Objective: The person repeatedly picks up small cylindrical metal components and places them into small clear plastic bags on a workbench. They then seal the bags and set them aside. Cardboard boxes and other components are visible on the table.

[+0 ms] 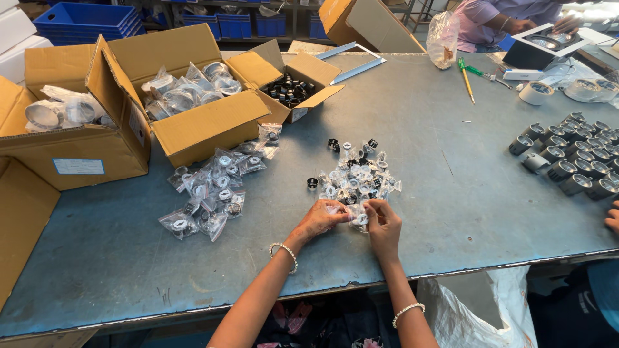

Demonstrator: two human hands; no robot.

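My left hand (320,219) and my right hand (383,224) meet over the grey metal table (419,129). Together they pinch a small clear plastic bag (356,216) with a small part inside. Just beyond my fingers lies a heap of small clear lens-like parts and black rings (356,174). To the left of my left hand lies a spread of small clear bags with ring parts (209,193). Both wrists wear bead bracelets.
Open cardboard boxes of bagged parts (187,96) and black rings (293,87) stand at the back left. Rows of grey cylindrical housings (574,154) sit at the right. Another person works at the far right corner, near a tape roll (535,93). A white sack (477,309) hangs below the front edge.
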